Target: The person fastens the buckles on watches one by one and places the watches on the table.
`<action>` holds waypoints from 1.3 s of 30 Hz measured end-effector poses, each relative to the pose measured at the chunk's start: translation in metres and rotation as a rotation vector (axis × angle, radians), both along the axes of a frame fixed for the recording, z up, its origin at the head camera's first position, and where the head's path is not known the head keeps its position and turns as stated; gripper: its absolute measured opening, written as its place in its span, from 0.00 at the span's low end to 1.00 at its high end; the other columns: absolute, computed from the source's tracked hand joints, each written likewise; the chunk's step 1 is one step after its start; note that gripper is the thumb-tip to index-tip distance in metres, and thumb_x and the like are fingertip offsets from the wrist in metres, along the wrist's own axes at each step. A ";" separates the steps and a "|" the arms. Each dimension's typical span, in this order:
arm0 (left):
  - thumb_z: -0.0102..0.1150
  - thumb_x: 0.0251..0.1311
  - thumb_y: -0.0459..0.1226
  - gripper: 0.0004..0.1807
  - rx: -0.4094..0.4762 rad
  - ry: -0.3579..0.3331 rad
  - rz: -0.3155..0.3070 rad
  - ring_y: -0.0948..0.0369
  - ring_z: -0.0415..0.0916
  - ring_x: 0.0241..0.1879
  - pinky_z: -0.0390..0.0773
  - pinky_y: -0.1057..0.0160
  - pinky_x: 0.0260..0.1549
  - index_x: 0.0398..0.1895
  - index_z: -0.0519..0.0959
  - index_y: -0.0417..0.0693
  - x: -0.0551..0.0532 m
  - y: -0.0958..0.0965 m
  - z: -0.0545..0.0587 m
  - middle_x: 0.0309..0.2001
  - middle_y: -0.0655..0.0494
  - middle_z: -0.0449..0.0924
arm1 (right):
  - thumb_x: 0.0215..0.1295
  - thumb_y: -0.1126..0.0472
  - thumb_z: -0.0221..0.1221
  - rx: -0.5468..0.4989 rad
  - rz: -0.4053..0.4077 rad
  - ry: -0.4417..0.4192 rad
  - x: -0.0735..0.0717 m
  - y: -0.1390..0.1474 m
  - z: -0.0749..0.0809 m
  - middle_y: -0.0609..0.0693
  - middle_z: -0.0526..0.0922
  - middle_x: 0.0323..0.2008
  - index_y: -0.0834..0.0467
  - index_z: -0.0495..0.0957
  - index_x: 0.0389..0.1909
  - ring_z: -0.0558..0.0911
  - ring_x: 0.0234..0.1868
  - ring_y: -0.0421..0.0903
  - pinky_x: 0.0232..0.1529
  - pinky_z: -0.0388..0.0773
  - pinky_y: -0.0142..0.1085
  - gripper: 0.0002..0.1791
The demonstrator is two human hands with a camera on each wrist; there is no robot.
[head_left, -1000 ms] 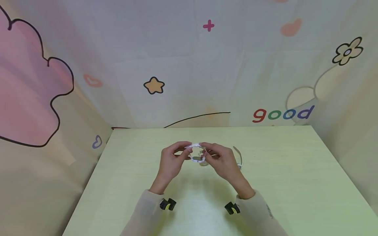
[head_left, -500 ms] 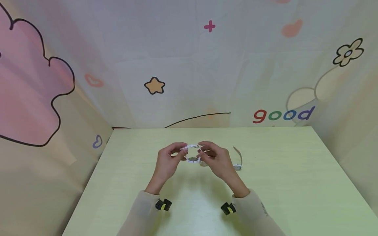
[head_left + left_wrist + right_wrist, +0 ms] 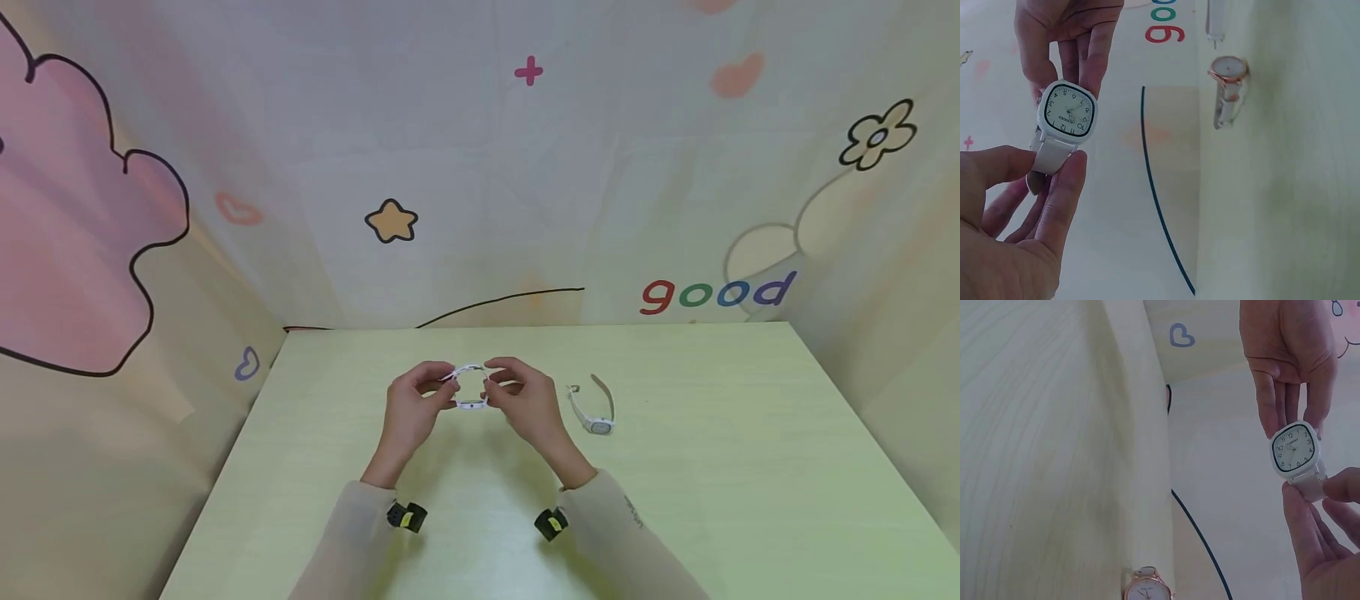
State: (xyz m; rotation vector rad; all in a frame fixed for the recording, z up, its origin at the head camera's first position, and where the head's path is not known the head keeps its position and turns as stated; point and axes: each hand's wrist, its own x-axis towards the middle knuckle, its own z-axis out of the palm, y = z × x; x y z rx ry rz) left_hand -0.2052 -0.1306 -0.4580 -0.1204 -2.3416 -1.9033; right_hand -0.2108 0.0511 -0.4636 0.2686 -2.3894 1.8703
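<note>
A white wristwatch (image 3: 472, 405) with a rounded-square face is held up above the table between both hands. My left hand (image 3: 414, 408) pinches its strap on the left side, thumb and fingers on opposite faces of the band. On the other side my right hand (image 3: 528, 404) pinches the band near the case. The strap forms a loop, with its upper part arching at the back. In the left wrist view the dial (image 3: 1070, 110) faces the camera, and a loose strap end (image 3: 1036, 182) hangs below the left fingertips.
Right of the hands, a white watch (image 3: 600, 427) lies on the pale table (image 3: 720, 467) with its strap spread. A rose-gold watch with a round dial (image 3: 1229, 67) stands on the table, hidden in the head view. A printed cloth (image 3: 480, 183) hangs behind.
Both hands have shifted left, carrying the white watch along. The watch lying on the right is now fully uncovered, while the rose-gold one has gone out of sight behind my right hand.
</note>
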 end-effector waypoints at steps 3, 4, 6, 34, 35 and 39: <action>0.65 0.60 0.30 0.11 -0.010 -0.026 0.020 0.55 0.84 0.39 0.85 0.65 0.33 0.46 0.82 0.41 -0.005 -0.004 -0.006 0.43 0.39 0.84 | 0.63 0.64 0.63 0.051 -0.023 -0.013 -0.005 -0.007 -0.005 0.55 0.87 0.36 0.54 0.84 0.46 0.88 0.30 0.45 0.31 0.84 0.33 0.11; 0.64 0.60 0.30 0.11 -0.012 -0.038 0.024 0.55 0.84 0.39 0.85 0.64 0.33 0.46 0.82 0.40 -0.007 -0.005 -0.008 0.43 0.39 0.84 | 0.63 0.64 0.63 0.071 -0.030 -0.020 -0.006 -0.010 -0.007 0.54 0.87 0.35 0.54 0.84 0.45 0.88 0.30 0.44 0.30 0.83 0.32 0.10; 0.64 0.60 0.30 0.11 -0.019 -0.067 0.033 0.54 0.85 0.39 0.85 0.64 0.33 0.46 0.82 0.40 -0.009 -0.008 -0.012 0.43 0.38 0.83 | 0.62 0.64 0.63 0.100 -0.040 -0.043 -0.010 -0.015 -0.011 0.54 0.87 0.35 0.54 0.84 0.43 0.87 0.28 0.42 0.28 0.82 0.32 0.10; 0.62 0.59 0.27 0.09 -0.181 -0.315 0.154 0.62 0.82 0.23 0.85 0.64 0.27 0.42 0.83 0.33 -0.039 -0.027 -0.052 0.41 0.41 0.81 | 0.57 0.65 0.65 0.265 -0.107 -0.280 -0.041 -0.056 -0.051 0.51 0.87 0.27 0.59 0.86 0.33 0.83 0.20 0.38 0.22 0.75 0.27 0.04; 0.62 0.60 0.27 0.09 -0.184 -0.313 0.151 0.62 0.82 0.23 0.85 0.64 0.27 0.43 0.83 0.33 -0.039 -0.027 -0.053 0.41 0.41 0.81 | 0.57 0.65 0.65 0.269 -0.109 -0.276 -0.042 -0.057 -0.053 0.51 0.87 0.27 0.59 0.86 0.33 0.82 0.19 0.38 0.23 0.75 0.27 0.04; 0.61 0.60 0.27 0.09 -0.192 -0.304 0.141 0.61 0.83 0.23 0.84 0.64 0.26 0.43 0.83 0.33 -0.041 -0.027 -0.057 0.40 0.40 0.81 | 0.56 0.63 0.67 0.302 -0.135 -0.257 -0.044 -0.057 -0.059 0.49 0.87 0.25 0.57 0.86 0.32 0.80 0.19 0.36 0.24 0.73 0.27 0.03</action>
